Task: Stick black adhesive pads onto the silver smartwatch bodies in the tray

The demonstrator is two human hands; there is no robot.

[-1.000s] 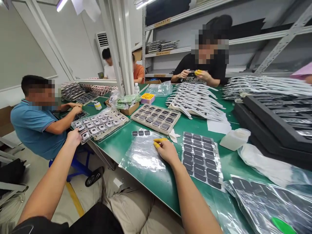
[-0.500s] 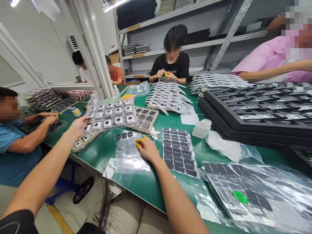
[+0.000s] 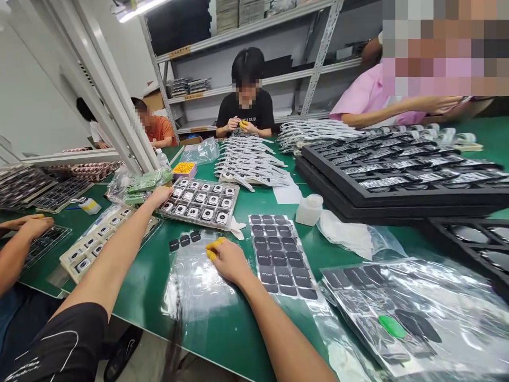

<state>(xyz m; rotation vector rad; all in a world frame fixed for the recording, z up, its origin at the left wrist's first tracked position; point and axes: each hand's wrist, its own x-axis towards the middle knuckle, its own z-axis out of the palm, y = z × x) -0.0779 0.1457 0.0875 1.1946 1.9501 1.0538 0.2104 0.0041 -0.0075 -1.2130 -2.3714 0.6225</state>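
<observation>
My left hand (image 3: 162,196) grips the left edge of a clear tray (image 3: 200,200) holding rows of white square parts with black round centres. This tray lies over another one at the middle of the green table. My right hand (image 3: 225,259), with yellow covers on its fingertips, rests at a clear plastic sheet (image 3: 196,278) that bears several black square stickers at its top. Whether its fingers pinch the sheet is hidden. Right of that hand lies a sheet of black stickers (image 3: 280,258). A beige tray of similar parts (image 3: 95,241) sits under my left forearm.
A white bottle (image 3: 309,209) and a plastic bag (image 3: 350,233) stand right of centre. Black foam trays (image 3: 397,201) and bagged sticker sheets (image 3: 405,318) fill the right. A yellow box (image 3: 185,170) is behind the tray. Other people sit around the table.
My left hand has moved the clear tray rightward and down, from above the beige tray onto the one at the middle. The view has turned right; my right hand stays by the plastic sheet.
</observation>
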